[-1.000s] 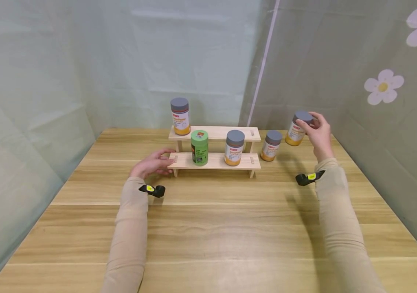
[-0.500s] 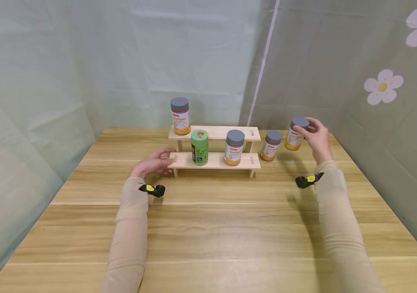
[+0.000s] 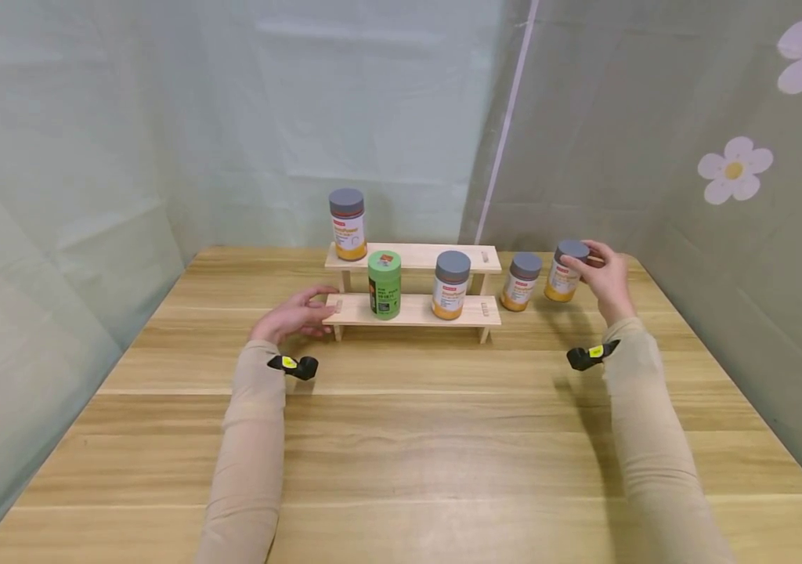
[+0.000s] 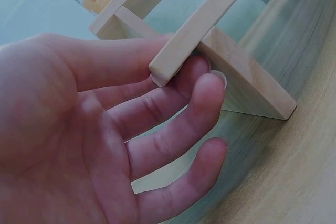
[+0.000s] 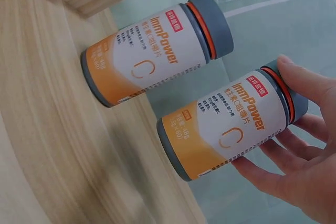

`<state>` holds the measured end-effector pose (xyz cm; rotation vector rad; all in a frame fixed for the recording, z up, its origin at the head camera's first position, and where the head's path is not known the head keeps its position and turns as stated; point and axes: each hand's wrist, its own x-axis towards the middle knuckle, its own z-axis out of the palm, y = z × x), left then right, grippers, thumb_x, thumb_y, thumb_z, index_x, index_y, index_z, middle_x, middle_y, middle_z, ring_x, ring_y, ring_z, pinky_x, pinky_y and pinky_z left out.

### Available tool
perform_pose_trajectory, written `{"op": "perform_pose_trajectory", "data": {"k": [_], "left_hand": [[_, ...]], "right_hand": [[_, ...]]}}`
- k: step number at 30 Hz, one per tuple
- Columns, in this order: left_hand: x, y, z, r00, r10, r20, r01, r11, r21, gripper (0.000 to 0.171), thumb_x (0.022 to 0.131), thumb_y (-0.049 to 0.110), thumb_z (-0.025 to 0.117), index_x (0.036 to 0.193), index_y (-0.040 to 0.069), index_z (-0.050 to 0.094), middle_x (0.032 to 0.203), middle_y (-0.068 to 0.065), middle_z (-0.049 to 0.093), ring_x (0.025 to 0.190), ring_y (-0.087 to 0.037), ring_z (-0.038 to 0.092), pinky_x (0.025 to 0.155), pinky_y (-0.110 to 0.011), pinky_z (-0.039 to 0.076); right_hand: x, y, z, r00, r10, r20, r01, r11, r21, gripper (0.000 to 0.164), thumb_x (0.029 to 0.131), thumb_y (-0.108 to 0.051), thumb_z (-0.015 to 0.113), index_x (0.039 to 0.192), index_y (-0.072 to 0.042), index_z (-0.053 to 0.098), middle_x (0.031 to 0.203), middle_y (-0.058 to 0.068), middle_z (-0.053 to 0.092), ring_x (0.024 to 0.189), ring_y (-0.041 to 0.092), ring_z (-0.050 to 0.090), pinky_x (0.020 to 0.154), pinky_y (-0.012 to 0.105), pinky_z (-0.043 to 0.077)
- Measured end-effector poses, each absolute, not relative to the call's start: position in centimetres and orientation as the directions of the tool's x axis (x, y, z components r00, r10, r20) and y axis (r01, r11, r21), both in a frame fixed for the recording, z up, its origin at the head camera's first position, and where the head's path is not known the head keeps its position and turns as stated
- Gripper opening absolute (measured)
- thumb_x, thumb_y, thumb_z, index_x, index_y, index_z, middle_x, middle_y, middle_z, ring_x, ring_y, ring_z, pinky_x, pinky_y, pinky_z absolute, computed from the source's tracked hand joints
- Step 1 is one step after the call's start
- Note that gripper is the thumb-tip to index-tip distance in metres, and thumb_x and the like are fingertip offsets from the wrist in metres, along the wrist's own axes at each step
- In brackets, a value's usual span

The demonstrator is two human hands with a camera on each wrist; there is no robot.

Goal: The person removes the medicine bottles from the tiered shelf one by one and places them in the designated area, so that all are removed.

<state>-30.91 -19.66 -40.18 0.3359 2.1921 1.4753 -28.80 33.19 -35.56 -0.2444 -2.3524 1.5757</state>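
Pinching the held bottle (image 3: 561,280) near its lid with the right hand (image 3: 607,280), probably to keep its base free, right of the wooden shelf (image 3: 415,309) and just beside the standing bottle (image 3: 519,288). Gripping the shelf's left end between thumb and curled fingers of the left hand (image 3: 294,316), probably to steady it under 3 containers: green tub (image 3: 384,288), upper bottle (image 3: 348,227), lower bottle (image 3: 451,288). Hidden: some fingertips. Cut off in left wrist view: upper bottle. Hard to make out: any contact of held bottle with table (image 3: 408,439).

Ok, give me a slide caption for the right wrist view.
Right hand holding a jar, thumb on the lid, beside a matching jar standing on the table.
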Motion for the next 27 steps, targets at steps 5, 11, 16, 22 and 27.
{"op": "perform_pose_trajectory", "data": {"k": [5,11,16,22,27], "left_hand": [[-31.0,-19.7,-40.2,-0.860,0.447,-0.247,-0.066,0.383,0.921,0.059,0.100,0.024,0.052,0.151,0.011,0.025,0.118,-0.015,0.058,0.084,-0.013,0.064,0.083,-0.032,0.055],[-31.1,-19.7,-40.3,-0.859,0.448,-0.247,-0.065,0.384,0.921,0.059,0.100,0.025,0.053,0.151,0.012,0.026,0.117,-0.013,0.058,0.084,-0.013,0.064,0.082,-0.031,0.055],[-31.2,-19.7,-40.3,-0.858,0.452,-0.246,-0.058,0.390,0.919,0.058,0.100,0.026,0.053,0.151,0.012,0.027,0.122,-0.018,0.056,0.085,-0.013,0.064,0.083,-0.032,0.055],[-31.1,-19.7,-40.2,-0.856,0.456,-0.243,-0.054,0.390,0.919,0.058,0.101,0.025,0.052,0.151,0.012,0.026,0.124,-0.020,0.055,0.085,-0.013,0.064,0.083,-0.033,0.055],[-31.0,-19.8,-40.2,-0.856,0.457,-0.241,-0.056,0.381,0.923,0.059,0.100,0.025,0.053,0.151,0.011,0.026,0.119,-0.016,0.058,0.085,-0.014,0.064,0.083,-0.033,0.055]], "right_hand": [[-28.7,33.1,-36.0,-0.947,0.284,0.153,-0.037,0.377,-0.926,0.064,0.088,-0.033,0.071,0.140,-0.005,0.047,0.114,-0.011,0.050,0.097,-0.001,0.051,0.076,0.010,0.048],[-28.8,33.0,-36.5,-0.953,0.265,0.144,-0.037,0.372,-0.928,0.063,0.089,-0.030,0.070,0.140,-0.003,0.046,0.106,-0.017,0.047,0.094,-0.004,0.049,0.076,0.009,0.047],[-28.7,33.2,-37.0,-0.957,0.261,0.128,-0.013,0.401,-0.916,0.066,0.090,-0.034,0.068,0.143,-0.004,0.043,0.116,-0.010,0.048,0.097,-0.003,0.048,0.081,0.012,0.047],[-28.7,33.3,-37.5,-0.957,0.264,0.117,0.000,0.406,-0.914,0.067,0.092,-0.036,0.064,0.147,-0.007,0.039,0.144,0.015,0.042,0.121,0.018,0.050,0.101,0.033,0.047],[-28.6,33.5,-37.7,-0.961,0.254,0.107,-0.001,0.386,-0.923,0.070,0.094,-0.036,0.061,0.150,-0.008,0.031,0.153,0.019,0.035,0.137,0.032,0.041,0.107,0.038,0.044]]}}
